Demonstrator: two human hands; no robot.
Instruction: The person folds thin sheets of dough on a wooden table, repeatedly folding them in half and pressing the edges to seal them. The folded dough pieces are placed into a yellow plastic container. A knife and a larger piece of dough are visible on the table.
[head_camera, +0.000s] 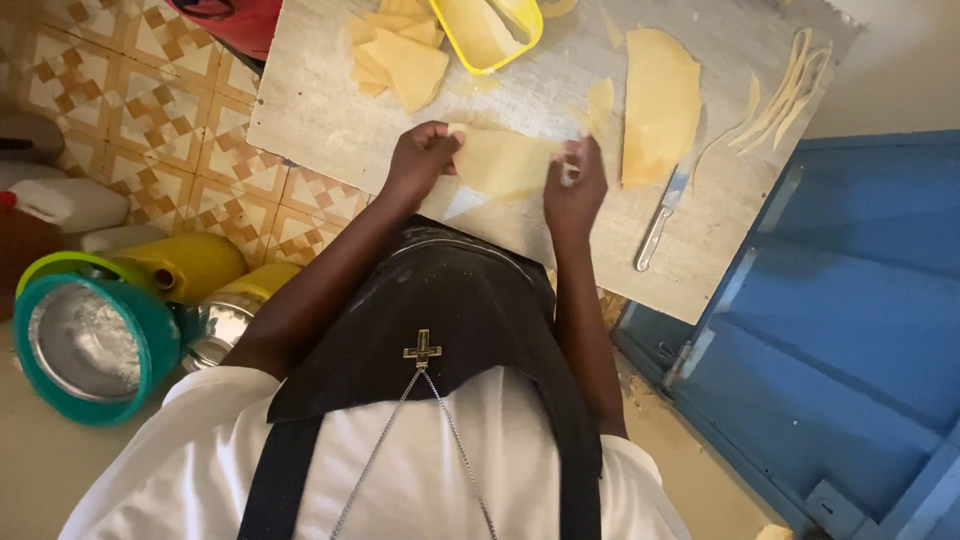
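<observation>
- A person in a white shirt and dark apron holds a thin sheet of pale yellow dough (503, 162) just above a grey worktop (330, 125), seen from a head-worn camera looking straight down.
- The left hand (420, 158) is closed on the sheet's left edge; the right hand (575, 185) pinches its right edge, with something small and pale, possibly a scrap of dough, between the fingers.
- Handled well, such a thin sheet wants even support at both edges and a light pull, since it looks ready to tear or stretch.
- A larger cut sheet (660, 100) lies on the worktop just right of the hands, a knife (662, 218) beside its lower end; narrow dough strips (790, 85) lie further right.
- A stack of cut dough pieces (405, 55) sits at the far side, next to a yellow plastic tray (487, 35).
- The floor is patterned tile (130, 110). A teal-rimmed bowl of flour (90, 345) and a yellow container (195, 262) stand at left; a blue door or panel (850, 300) fills the right.
</observation>
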